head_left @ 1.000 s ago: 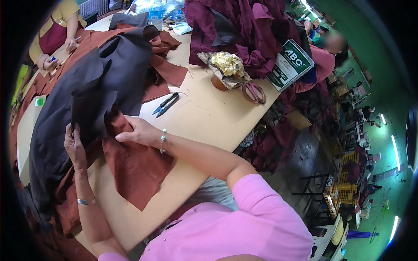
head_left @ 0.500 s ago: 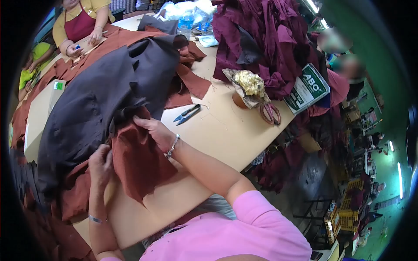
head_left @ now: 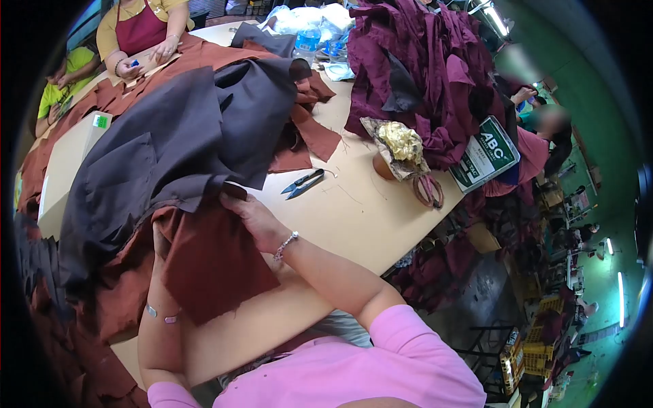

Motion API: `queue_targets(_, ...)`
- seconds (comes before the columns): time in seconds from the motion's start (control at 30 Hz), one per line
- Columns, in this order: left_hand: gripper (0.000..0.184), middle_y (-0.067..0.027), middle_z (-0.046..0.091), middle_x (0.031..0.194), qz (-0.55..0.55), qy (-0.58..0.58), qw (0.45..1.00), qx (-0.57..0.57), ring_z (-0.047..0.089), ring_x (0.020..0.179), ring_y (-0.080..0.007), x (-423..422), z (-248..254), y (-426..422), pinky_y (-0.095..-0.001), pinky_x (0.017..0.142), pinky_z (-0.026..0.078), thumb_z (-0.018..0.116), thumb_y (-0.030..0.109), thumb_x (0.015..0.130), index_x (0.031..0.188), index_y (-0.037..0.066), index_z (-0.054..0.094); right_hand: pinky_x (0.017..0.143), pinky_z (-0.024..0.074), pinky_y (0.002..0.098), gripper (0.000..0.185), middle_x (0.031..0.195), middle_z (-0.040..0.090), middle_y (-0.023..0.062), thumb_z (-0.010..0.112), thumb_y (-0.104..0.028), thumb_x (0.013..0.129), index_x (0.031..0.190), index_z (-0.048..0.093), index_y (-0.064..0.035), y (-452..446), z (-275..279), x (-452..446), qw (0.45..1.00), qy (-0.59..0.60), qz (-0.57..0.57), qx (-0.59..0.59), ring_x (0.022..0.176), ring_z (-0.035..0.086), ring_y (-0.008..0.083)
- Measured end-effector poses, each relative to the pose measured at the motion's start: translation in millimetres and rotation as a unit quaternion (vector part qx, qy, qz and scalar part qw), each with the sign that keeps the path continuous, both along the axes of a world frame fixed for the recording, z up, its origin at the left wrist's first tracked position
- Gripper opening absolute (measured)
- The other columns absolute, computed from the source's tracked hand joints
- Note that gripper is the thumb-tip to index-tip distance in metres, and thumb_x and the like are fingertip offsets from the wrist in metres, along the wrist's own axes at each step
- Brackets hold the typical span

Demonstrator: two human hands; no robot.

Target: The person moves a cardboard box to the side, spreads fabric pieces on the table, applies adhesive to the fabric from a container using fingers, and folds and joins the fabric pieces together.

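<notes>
A large dark grey cloth piece [head_left: 183, 129] with a patch pocket is heaped on the table, joined or laid against reddish-brown cloth [head_left: 218, 265] that hangs toward me. My right hand [head_left: 258, 221] is closed on the upper edge of this brown cloth, thumb and fingers pinching it near the dark fabric. Up against the cloth's left side is my left hand [head_left: 160, 241]; its fingers are hidden behind the folds. Thread snips [head_left: 304, 183] lie on the table to the right of the cloth, apart from both hands.
Beyond the snips stand a brown cup [head_left: 384, 166] topped with crumpled gold foil, scissors with wrapped handles [head_left: 428, 192] and a green-and-white ABC pack [head_left: 486, 155]. Maroon cloth [head_left: 422, 75] is piled behind. A pale box [head_left: 71, 170] sits left. Across the table, a person [head_left: 141, 34] handles cloth.
The brown cloth has been lifted and spread over my left hand, hiding its fingers. My right hand keeps its pinch. The whole view has shifted slightly.
</notes>
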State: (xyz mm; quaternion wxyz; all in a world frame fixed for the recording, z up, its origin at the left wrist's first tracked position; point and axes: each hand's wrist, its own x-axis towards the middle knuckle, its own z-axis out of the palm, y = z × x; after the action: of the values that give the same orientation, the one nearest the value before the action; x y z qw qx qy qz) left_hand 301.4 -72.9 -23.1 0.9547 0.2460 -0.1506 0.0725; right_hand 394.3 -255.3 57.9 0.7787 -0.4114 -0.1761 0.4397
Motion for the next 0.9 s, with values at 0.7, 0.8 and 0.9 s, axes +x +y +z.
queue_targets(0.7,0.058,-0.0137,0.044,0.132,-0.022,0.056,0.993,0.104,0.043,0.121,-0.0280,-24,49,5,-0.0375,0.103,0.033,0.047,0.035,0.086,0.132,0.002,0.038,0.092,0.0385,0.0247,0.030,0.114,0.056,0.0057,0.047,-0.012,0.092,0.118,0.052,0.0023,5,-19,18,0.973,-0.213,-0.076,-0.048,0.102,0.050,0.0099)
queue_targets(0.8,0.064,-0.0112,0.044,0.133,0.018,0.105,0.989,0.098,0.044,0.120,-0.0244,-25,52,0,-0.0358,0.104,0.031,0.035,0.052,0.092,0.132,0.003,0.039,0.092,0.0391,0.0255,0.030,0.113,0.058,0.0061,0.046,-0.007,0.090,0.117,0.052,0.0044,14,-36,20,0.962,-0.258,-0.084,-0.036,0.102,0.051,0.0111)
queue_targets(0.9,0.050,-0.0103,0.047,0.130,0.098,0.158,0.973,0.139,0.046,0.118,-0.0211,-26,33,7,-0.0330,0.102,0.035,0.041,0.038,0.094,0.130,0.003,0.042,0.085,0.0420,0.0296,0.023,0.096,0.064,0.0113,0.050,-0.007,0.084,0.102,0.057,0.0054,15,-29,11,0.959,-0.265,-0.096,0.000,0.090,0.056,0.0156)
